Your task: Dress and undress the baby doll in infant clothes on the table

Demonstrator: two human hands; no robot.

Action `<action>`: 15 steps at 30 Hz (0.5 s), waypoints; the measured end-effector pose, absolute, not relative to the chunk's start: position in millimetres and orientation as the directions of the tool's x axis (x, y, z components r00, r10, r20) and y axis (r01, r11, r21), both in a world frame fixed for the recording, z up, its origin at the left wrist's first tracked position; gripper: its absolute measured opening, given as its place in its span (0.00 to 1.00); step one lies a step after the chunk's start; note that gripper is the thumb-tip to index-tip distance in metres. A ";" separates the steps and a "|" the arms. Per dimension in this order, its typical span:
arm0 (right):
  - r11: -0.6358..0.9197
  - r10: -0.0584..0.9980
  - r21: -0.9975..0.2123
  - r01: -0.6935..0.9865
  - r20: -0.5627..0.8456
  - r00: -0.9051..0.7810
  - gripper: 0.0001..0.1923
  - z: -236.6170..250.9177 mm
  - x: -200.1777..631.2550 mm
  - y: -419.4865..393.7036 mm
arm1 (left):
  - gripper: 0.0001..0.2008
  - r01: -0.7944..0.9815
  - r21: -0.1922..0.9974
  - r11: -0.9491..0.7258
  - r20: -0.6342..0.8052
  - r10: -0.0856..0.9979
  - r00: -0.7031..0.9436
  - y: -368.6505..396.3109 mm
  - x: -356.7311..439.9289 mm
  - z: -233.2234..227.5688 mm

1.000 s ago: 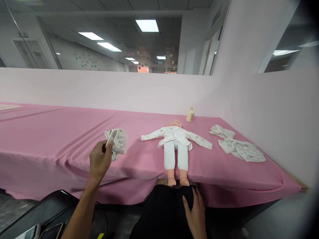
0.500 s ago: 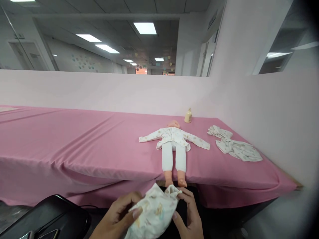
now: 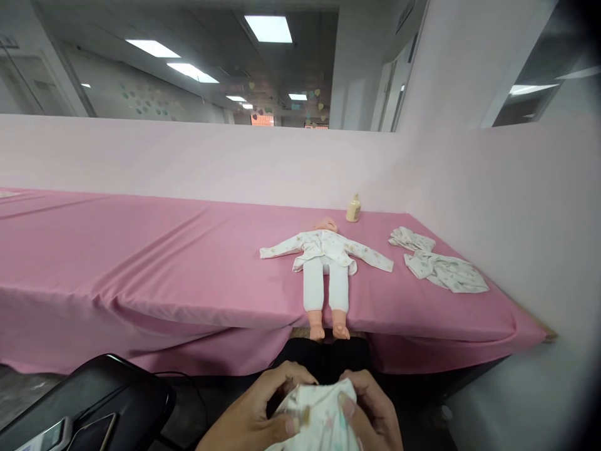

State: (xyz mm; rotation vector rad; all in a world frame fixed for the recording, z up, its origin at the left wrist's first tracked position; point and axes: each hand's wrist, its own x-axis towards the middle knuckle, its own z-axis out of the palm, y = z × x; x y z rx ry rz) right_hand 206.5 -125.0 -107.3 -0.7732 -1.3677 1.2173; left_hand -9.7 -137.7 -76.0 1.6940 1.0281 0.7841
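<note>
Both my hands hold a small white printed garment (image 3: 319, 413) low in front of me, below the table edge. My left hand (image 3: 256, 416) grips its left side and my right hand (image 3: 375, 413) its right side, fingers curled over the cloth. Ahead, a baby doll (image 3: 326, 263) lies on its back on the pink-covered table (image 3: 164, 263), dressed in a white printed top and white trousers, its feet hanging over the front edge.
A cream bottle (image 3: 353, 210) stands by the back partition behind the doll's head. Loose printed clothes (image 3: 436, 266) lie at the table's right end, near the wall. A black chair (image 3: 89, 407) with a phone on it sits at the lower left.
My left hand carried the garment from the table's left down to my lap, where my right hand joined it. Both hands now bunch the cloth closer to me; the view tilted slightly.
</note>
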 end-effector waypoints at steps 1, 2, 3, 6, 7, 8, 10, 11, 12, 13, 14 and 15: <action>0.265 0.939 -0.941 -0.211 0.302 -0.166 0.13 -102.6 206.7 -123.2 | 0.29 0.246 0.948 -0.203 0.072 0.887 0.455 -137.0 -9.9 -76.7; 0.291 0.934 -0.929 -0.228 0.328 -0.143 0.12 -98.6 206.9 -121.1 | 0.27 0.230 0.947 -0.223 0.093 0.879 0.467 -136.2 -9.4 -76.4; 0.329 0.923 -0.915 -0.234 0.364 -0.128 0.11 -95.2 207.3 -118.9 | 0.24 0.227 0.946 -0.233 0.103 0.875 0.472 -135.3 -8.1 -74.8; 0.415 0.883 -0.880 -0.229 0.450 -0.129 0.08 -86.5 210.5 -112.6 | 0.13 0.256 0.932 -0.257 0.110 0.873 0.476 -131.3 -2.1 -63.9; 0.433 0.872 -0.873 -0.223 0.468 -0.142 0.07 -82.7 212.6 -110.4 | 0.11 0.268 0.924 -0.273 0.116 0.867 0.484 -129.5 0.0 -58.5; 0.453 0.858 -0.865 -0.215 0.489 -0.157 0.07 -77.7 215.0 -107.8 | 0.10 0.283 0.912 -0.296 0.126 0.861 0.492 -127.3 1.9 -52.2; 0.492 0.826 -0.848 -0.198 0.526 -0.200 0.07 -63.0 219.8 -100.8 | 0.08 0.302 0.888 -0.346 0.155 0.844 0.513 -121.8 5.8 -38.6; 0.502 0.815 -0.844 -0.189 0.535 -0.221 0.06 -53.0 221.2 -96.0 | 0.08 0.295 0.879 -0.375 0.174 0.828 0.534 -118.4 8.4 -31.7; 0.507 0.811 -0.843 -0.180 0.538 -0.229 0.06 -41.4 221.5 -90.2 | 0.08 0.279 0.871 -0.404 0.197 0.808 0.555 -114.4 11.5 -25.2; 0.507 0.817 -0.845 -0.171 0.534 -0.216 0.06 -28.2 220.5 -83.6 | 0.07 0.257 0.868 -0.426 0.222 0.794 0.566 -109.9 15.4 -19.3; 0.508 0.827 -0.847 -0.156 0.530 -0.186 0.07 -14.0 218.0 -76.2 | 0.10 0.230 0.869 -0.437 0.249 0.790 0.561 -104.7 19.9 -14.0; 0.526 0.831 -0.839 -0.136 0.542 -0.125 0.08 0.8 214.3 -68.0 | 0.18 0.199 0.878 -0.436 0.274 0.797 0.538 -98.8 24.7 -9.2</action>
